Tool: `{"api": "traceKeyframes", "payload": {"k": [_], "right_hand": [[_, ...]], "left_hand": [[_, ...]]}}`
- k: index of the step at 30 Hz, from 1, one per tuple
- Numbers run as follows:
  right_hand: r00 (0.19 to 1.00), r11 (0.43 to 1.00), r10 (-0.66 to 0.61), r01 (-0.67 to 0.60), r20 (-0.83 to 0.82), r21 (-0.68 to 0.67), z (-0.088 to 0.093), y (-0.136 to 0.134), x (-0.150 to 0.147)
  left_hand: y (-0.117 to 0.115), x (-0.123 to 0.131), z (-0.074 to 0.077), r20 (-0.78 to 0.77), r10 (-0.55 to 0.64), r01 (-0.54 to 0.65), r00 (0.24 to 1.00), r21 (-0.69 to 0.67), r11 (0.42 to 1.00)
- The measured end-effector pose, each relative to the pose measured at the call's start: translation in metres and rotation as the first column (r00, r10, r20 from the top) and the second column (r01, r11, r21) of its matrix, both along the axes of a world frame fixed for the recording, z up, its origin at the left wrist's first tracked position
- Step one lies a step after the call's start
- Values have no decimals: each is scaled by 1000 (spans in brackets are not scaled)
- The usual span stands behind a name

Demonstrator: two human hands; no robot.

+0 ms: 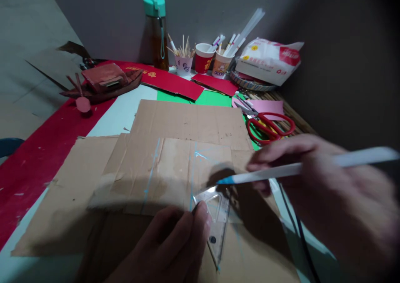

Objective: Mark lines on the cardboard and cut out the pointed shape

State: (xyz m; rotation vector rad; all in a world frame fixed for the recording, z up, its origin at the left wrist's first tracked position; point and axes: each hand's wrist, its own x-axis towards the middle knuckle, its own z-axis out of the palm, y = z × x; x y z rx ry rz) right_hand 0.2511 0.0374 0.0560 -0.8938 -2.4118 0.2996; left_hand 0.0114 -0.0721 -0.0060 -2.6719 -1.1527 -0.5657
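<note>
My right hand (315,183) grips a white marker (268,174) with a blue tip, held slanting above the cardboard. A clear set square (222,216) lies flat under that tip, and my left hand (175,237) pinches its left edge between thumb and fingers. Beneath it is a piece of brown cardboard (175,170) marked with several blue lines, resting on other cardboard sheets. Whether the marker's tip touches the surface, I cannot tell. My right hand is slightly blurred, and its shadow falls across the cardboard.
Red-handled scissors (270,126) lie right of the cardboard. Behind stand a bottle (158,37), a cup of sticks (183,64), a red paper cup (203,58) and another cup with pens (222,64). A model boat (106,83) sits at left; a tissue pack (268,60) at right.
</note>
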Motion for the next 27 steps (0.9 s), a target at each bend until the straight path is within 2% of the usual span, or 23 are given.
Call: {"api": "traceKeyframes", "payload": {"k": [1,2,4,5,8,13,19,27], "right_hand": [[980,973,-48,2,-193,-232,0,1,-11],[944,916,-80,-58,-321,-397,0,3,-21],[888,798,-134,-167,-440,-579,0,5,-34],[880,762,-142,-195,-453,-618,0,6,-38],[885,723,-152,-205,-441,-660,1,7,-42],[893,733,-151,-187,-424,-654,-2,7,-43],[891,700,-168,-193,-422,-687,-4,6,-45],[924,748,-114,-163,-366,-643,-8,6,-41]], "left_hand": [[0,0,0,-2,-3,3,1000,5,1000],[0,-1,-1,-9,-11,11,1000,10,1000],[1,-2,-2,-27,-16,16,1000,13,1000],[1,-2,-2,-39,-18,19,999,17,1000],[0,-3,-3,-65,-15,16,998,20,1000],[1,-2,-6,-43,-29,29,999,13,999],[3,-2,-5,-88,-19,23,996,46,999],[4,0,-4,-129,15,1,992,121,993]]}}
